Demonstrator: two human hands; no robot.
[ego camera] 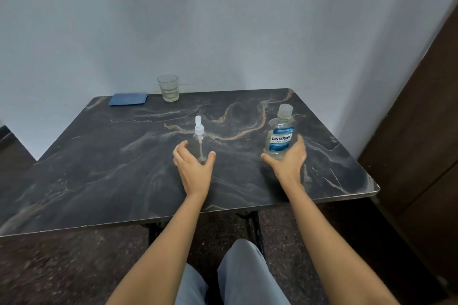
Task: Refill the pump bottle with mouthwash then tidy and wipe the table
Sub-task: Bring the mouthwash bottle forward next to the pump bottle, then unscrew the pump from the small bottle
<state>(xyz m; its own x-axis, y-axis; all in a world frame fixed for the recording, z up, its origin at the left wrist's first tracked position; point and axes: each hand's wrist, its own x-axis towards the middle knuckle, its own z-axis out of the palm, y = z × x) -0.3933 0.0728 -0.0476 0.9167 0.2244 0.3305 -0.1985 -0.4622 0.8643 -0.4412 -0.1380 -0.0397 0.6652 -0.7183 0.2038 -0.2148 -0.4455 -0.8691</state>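
While both bottles stand capped, the refill is, by my judgement, only beginning.
Left hand (194, 164) cups wide around the pump bottle (199, 141) mid-bench (99, 168); right hand (287, 160) wraps the Listerine mouthwash bottle (281, 135) near the right edge. Next comes unscrewing the pump.

Black marbled table (99, 168), blue cloth (128, 99)

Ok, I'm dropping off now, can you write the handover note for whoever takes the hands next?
Left hand: open, fingers spread either side of the pump bottle, not gripping.
Right hand: cupped round the mouthwash bottle base; grip unclear.
Both bottles upright on the table, caps on. Blue cloth and glass at far edge.
Done: nothing yet. Left: uncap, refill, tidy, wipe.
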